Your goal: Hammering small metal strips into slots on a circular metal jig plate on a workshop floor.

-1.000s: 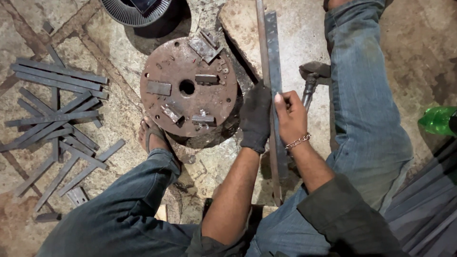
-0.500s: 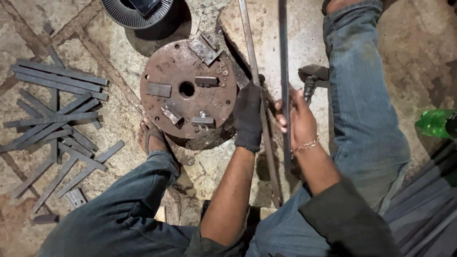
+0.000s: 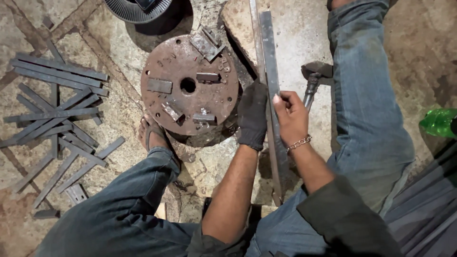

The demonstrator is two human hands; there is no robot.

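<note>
Rusty brown was the round iron disc [image 3: 189, 90], the largest thing, with one centre hole and five small steel blocks on its face. At three o'clock of it lay two long grey flat steel bars [image 3: 267, 52], side by side on the stone floor [image 3: 119, 43]. The left hand [image 3: 252, 116], in a dark glove, was pressed on the bars; its grip I could not tell. The bare right hand [image 3: 291, 116] was closed around the outer bar's edge. Judging from this, the aligning step was in hand. At nine o'clock lay about twenty cut strips [image 3: 57, 114]. One hammer [image 3: 314, 78] lay at three o'clock.
</note>
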